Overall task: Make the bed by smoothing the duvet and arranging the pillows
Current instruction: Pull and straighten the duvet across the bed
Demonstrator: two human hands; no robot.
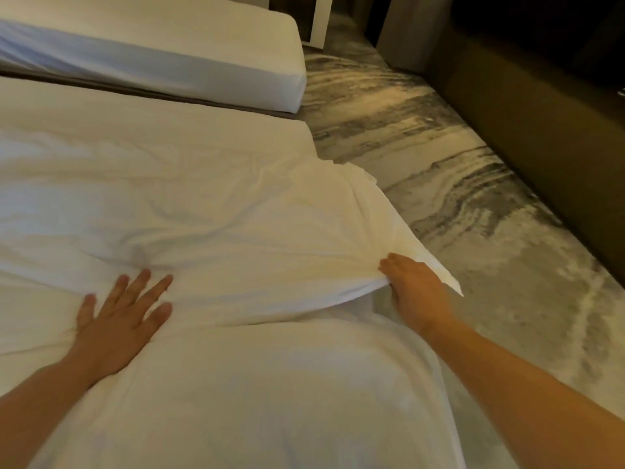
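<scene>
Left hand [123,309]: I see it flat, released, pressing duvet [189,211].
Right hand [414,289]: pinching duvet edge.
Progress: creases remain; no pillows in view, arranging left.

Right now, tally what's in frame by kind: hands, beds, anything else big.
Hands: 2, left hand flat on the duvet, right hand gripping its edge
Beds: 2, near bed, far bed
Duvets: 1
Sofas: 1, sofa
Total: 6

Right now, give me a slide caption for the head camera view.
Left hand pressed flat on the white duvet while right hand grips its edge.
</scene>
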